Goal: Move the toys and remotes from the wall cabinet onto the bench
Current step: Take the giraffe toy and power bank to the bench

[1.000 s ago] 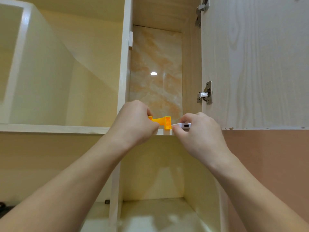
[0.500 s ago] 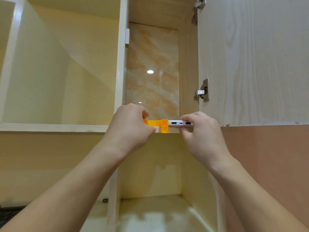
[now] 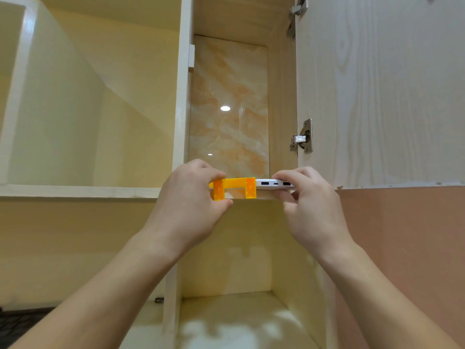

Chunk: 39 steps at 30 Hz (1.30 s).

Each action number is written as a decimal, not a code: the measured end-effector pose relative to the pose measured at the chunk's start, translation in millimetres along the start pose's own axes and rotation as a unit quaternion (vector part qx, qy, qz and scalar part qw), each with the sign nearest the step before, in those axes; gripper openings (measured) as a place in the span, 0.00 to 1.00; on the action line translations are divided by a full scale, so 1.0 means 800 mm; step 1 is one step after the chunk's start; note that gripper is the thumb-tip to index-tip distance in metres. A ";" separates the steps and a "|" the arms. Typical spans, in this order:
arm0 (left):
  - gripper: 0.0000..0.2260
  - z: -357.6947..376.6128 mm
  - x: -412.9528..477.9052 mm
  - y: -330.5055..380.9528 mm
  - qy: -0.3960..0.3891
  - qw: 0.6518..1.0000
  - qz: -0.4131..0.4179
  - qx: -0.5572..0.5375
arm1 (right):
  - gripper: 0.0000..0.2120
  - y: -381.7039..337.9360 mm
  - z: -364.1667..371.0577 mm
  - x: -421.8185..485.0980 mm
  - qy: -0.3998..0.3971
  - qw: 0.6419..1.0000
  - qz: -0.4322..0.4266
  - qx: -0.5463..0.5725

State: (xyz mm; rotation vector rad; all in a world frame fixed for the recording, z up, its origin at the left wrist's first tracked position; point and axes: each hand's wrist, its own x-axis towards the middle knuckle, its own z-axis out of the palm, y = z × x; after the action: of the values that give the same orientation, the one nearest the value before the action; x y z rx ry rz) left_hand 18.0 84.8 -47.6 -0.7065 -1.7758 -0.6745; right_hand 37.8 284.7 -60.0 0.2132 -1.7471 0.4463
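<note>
An orange toy block, shaped like a low arch, sits at the front edge of the wall cabinet's narrow middle shelf. My left hand pinches its left leg between thumb and fingers. Right beside it lies a flat white device with ports on its near end, sticking out over the shelf edge. My right hand grips that device from above and below. The two objects touch end to end.
The open cabinet door with two metal hinges stands at the right. A vertical divider separates a wide compartment on the left. Below the shelf is another open compartment.
Both hands have drawn the orange block and the white device forward over the shelf edge, so more of each shows. The view has shifted slightly.
</note>
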 end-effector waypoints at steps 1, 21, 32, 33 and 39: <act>0.19 -0.001 -0.002 0.001 0.000 1.000 -0.004 -0.008 | 0.14 0.000 -0.001 -0.001 0.002 1.000 0.003 0.015; 0.05 0.018 -0.046 0.025 0.062 0.892 -0.226 -0.386 | 0.09 -0.006 -0.010 -0.030 0.078 0.941 0.152 0.293; 0.11 0.030 -0.073 0.018 0.066 0.835 -0.277 -0.471 | 0.08 0.002 -0.005 -0.053 0.030 0.870 0.266 0.413; 0.13 0.032 -0.076 0.016 0.064 0.830 -0.284 -0.476 | 0.08 0.003 -0.005 -0.057 0.021 0.866 0.272 0.419; 0.14 0.042 -0.093 0.011 0.071 0.809 -0.300 -0.501 | 0.11 0.009 0.001 -0.079 0.007 0.864 0.259 0.432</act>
State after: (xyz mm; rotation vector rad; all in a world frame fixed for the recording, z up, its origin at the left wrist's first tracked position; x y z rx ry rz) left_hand 23.2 104.5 -126.7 -0.7125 -1.3927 -2.1272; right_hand 48.4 284.3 -122.3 0.3662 -1.4634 1.6235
